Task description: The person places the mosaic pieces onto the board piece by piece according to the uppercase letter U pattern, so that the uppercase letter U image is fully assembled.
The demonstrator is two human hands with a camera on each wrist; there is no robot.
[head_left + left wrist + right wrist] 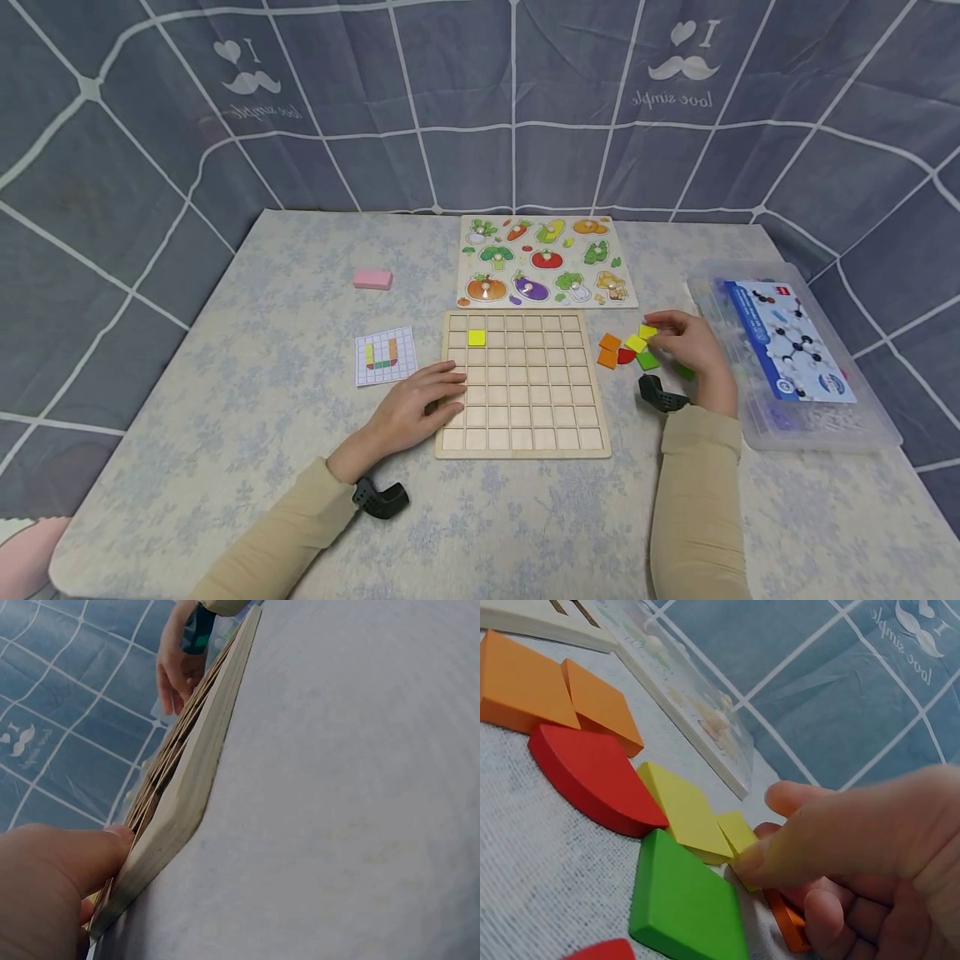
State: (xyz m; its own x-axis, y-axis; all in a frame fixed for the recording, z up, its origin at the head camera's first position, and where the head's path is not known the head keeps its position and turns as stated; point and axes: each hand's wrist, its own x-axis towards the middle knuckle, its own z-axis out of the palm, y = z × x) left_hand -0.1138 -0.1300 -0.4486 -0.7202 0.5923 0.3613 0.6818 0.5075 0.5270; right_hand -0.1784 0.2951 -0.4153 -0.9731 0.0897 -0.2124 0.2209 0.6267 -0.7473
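Observation:
My right hand [688,343] pinches a yellow square tile [736,829] between thumb and fingers at the right of a small pile. Beside it lie another yellow tile [636,343], a green tile [686,900], a red quarter-round tile [596,776] and two orange tiles [609,342]. A further green piece sits partly under the hand. My left hand [414,407] rests on the left edge of a wooden grid board [521,379], its thumb touching the rim in the left wrist view. One yellow tile [476,337] lies in the board's upper left.
A pattern card [386,356] lies left of the board, with a pink block [372,279] behind it. The vegetable puzzle [547,261] adjoins the board's far side. On the right stands a clear plastic box [795,358] with a blue-and-white label.

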